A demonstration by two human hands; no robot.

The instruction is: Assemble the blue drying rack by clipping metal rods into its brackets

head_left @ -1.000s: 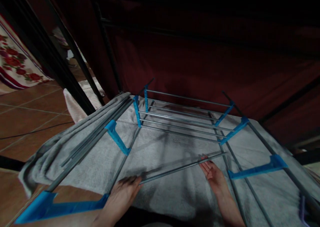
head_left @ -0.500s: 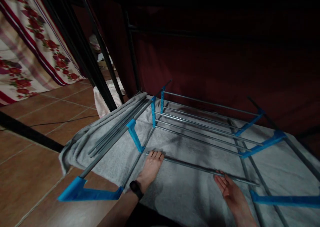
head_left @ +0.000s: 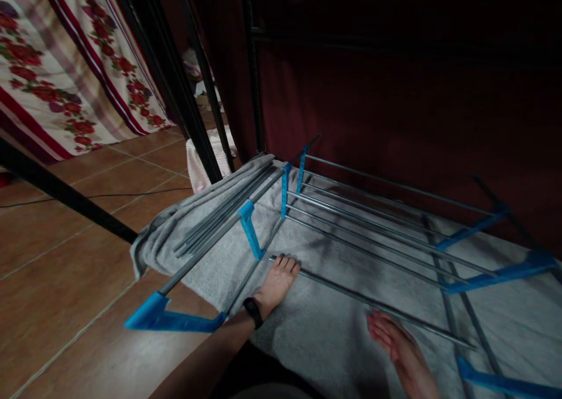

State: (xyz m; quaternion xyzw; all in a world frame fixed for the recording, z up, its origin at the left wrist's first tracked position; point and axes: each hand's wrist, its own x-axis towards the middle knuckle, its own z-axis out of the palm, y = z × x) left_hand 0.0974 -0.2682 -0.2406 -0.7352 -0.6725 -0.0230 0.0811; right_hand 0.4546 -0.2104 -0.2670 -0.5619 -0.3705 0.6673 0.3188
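My left hand (head_left: 280, 279), with a dark band on its wrist, is closed over a grey metal rod (head_left: 342, 289) near the rod's left end. My right hand (head_left: 394, 339) lies just below the rod's right half, its fingers stretched out and nothing in them. Around both hands is a rack frame of grey tubes. A blue plastic bracket (head_left: 251, 229) stands just left of my left hand, and a blue bracket (head_left: 504, 380) is at the lower right. Several crossbars (head_left: 364, 216) span the rack's far part between blue brackets.
A bundle of loose grey rods (head_left: 228, 208) lies on the grey blanket (head_left: 325, 328) at left. A black metal post (head_left: 180, 88) and a slanting black bar (head_left: 65, 185) stand beside it. Beyond are tiled floor (head_left: 79, 241), a floral curtain (head_left: 74, 65) and dark red cloth (head_left: 351, 106).
My right hand has come off the rod and drawn slightly back toward me. My left hand keeps its hold. The view has turned to the left.
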